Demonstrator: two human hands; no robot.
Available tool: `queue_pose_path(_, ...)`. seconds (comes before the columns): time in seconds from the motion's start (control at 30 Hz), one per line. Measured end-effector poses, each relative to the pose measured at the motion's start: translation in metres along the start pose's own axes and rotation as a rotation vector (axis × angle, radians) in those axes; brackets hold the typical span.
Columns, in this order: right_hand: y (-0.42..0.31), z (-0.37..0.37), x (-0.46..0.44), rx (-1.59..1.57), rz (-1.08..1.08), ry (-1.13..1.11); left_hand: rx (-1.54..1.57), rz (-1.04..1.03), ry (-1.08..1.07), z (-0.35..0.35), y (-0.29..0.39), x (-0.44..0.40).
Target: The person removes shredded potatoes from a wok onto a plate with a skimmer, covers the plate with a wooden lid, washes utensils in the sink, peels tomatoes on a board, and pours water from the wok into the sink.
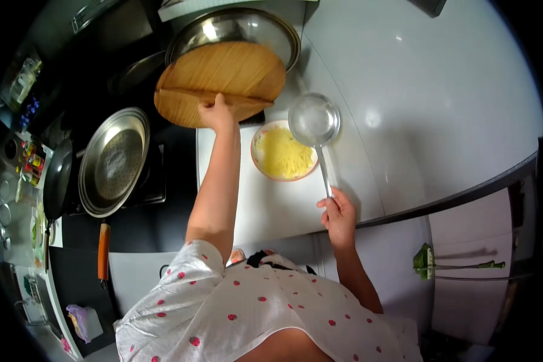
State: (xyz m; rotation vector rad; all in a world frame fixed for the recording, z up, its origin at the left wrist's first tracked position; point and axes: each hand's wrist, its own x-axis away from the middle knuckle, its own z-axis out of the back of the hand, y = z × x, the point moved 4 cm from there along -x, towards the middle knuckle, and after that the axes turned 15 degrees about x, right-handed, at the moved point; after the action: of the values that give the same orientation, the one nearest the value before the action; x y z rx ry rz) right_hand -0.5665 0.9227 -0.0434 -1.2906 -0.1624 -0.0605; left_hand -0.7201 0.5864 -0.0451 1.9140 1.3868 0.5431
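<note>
Head view, looking down at a white counter (259, 211): the left hand (218, 113) grips the raised ridge of a round wooden lid (229, 66), which partly covers a large steel basin (253, 24) from sight. The right hand (339, 218) closes around the handle of a metal ladle (314, 120), its head overlapping the edge of a bowl (283, 179) of yellow shreds (283, 151). A slack hold could drop the lid; a sideways swing of the ladle could knock the bowl. Bottle labels (33, 160) at far left are too small to read
</note>
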Motion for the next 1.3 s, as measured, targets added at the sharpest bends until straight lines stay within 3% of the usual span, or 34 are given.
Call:
queue_pose_path(0.17, 0.006, 0.001, -0.001, -0.022, -0.023, 0.005, 0.145, 0.1, -0.081, 0.015, 0.054, 0.026)
queue_pose_path(0.43, 0.008, -0.005, -0.002, -0.045, 0.001, -0.029, 0.337, -0.242, -0.275, -0.022, 0.223, 0.053)
queue_pose_path(0.6, -0.005, -0.011, 0.002, -0.068, 0.001, -0.065, 0.51, -0.385, -0.386, -0.084, 0.266, 0.03)
queue_pose_path(0.8, -0.01, -0.014, 0.002, -0.1, 0.05, -0.052, 0.563, -0.364, -0.445, -0.15, 0.236, -0.008)
queue_pose_path(1.0, -0.009, -0.014, 0.002, -0.052, 0.086, -0.041, 0.356, -0.255, -0.165, -0.172, 0.195, -0.014)
queue_pose_path(1.3, -0.022, -0.024, -0.014, -0.003, 0.109, -0.032, 0.254, -0.212, -0.147, -0.186, 0.148, -0.036)
